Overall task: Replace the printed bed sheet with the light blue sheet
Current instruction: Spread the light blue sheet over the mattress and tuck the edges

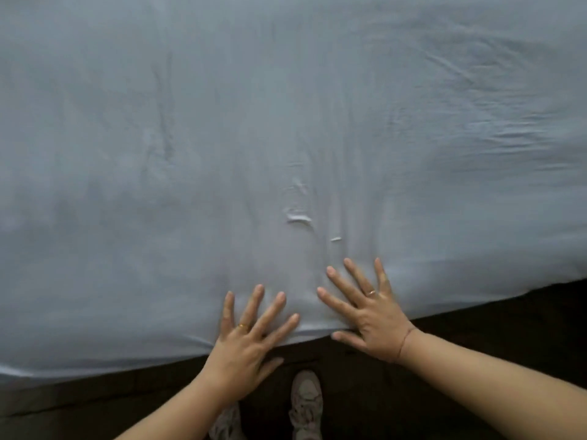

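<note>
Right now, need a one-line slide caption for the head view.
Both hands, left and right, press flat with fingers spread on the blue sheet at the bed's near edge.

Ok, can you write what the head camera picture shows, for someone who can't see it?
Two bare hands, left hand and right hand, press flat with spread fingers on a wrinkled light blue fabric bed sheet near its edge. Pale grey shoes stand below on a dark floor.

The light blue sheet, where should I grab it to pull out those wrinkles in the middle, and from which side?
Grip the light blue sheet by its near hem, the edge running under the left hand and right hand, coming from the side where you stand. Both palms lie flat there with fingers spread, and the small puckers sit just beyond them, so pinching that free edge and drawing it toward you should probably flatten them.
</note>
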A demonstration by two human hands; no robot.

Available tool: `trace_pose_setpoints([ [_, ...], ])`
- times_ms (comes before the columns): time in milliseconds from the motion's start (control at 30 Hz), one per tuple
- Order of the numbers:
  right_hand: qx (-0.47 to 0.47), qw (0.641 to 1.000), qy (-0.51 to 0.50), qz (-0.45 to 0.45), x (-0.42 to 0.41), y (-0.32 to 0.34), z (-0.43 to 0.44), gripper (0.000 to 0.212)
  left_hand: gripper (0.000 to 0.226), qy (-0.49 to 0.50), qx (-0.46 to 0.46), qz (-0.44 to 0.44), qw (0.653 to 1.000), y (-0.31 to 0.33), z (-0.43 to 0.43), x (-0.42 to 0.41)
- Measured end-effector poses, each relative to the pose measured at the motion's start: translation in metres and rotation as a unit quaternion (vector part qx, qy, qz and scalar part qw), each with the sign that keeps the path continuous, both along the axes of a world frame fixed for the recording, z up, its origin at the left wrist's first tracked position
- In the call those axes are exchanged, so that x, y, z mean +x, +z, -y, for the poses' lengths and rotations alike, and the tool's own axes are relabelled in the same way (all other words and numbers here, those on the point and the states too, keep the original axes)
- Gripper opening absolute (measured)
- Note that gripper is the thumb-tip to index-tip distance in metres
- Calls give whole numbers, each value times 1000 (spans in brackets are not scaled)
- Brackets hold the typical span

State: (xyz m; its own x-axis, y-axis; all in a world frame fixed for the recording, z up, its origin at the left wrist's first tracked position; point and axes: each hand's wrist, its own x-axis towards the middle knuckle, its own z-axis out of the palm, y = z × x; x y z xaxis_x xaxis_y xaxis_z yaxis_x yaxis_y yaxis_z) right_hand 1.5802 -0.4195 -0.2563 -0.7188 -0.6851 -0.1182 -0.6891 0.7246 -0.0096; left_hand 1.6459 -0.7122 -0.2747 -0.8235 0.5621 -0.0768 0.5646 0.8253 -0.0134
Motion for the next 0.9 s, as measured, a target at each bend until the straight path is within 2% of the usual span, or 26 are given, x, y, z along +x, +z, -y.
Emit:
trace_pose_setpoints([
  [100,-1,999,40,18,35,8,-11,69,74,-7,-1,24,1000,7,3,31],
  [167,-53,997,41,29,36,22,-13,64,58,-6,62,4,998,21,-4,30],
  [233,-117,993,2,13,6,36,-8,60,46,17,156,-28,987,38,-16,4],
  [300,-137,989,-58,-16,-51,46,3,61,45,70,194,-62,976,51,-25,-44],
  [400,-83,988,-128,-25,-148,54,29,70,55,180,166,-81,966,60,-31,-133],
  [467,-44,985,-170,0,-198,55,48,74,62,248,135,-37,959,62,-25,-181],
  [533,-20,975,-216,47,-224,51,65,68,65,297,92,35,950,52,-17,-204],
  [600,-14,974,-215,65,-216,38,83,65,68,277,67,52,957,39,-11,-195],
  [767,-63,998,-22,12,-77,7,94,70,71,100,52,2,994,15,11,-79],
  [900,-26,996,80,6,17,-4,63,72,75,25,-6,-7,1000,1,37,15],
])
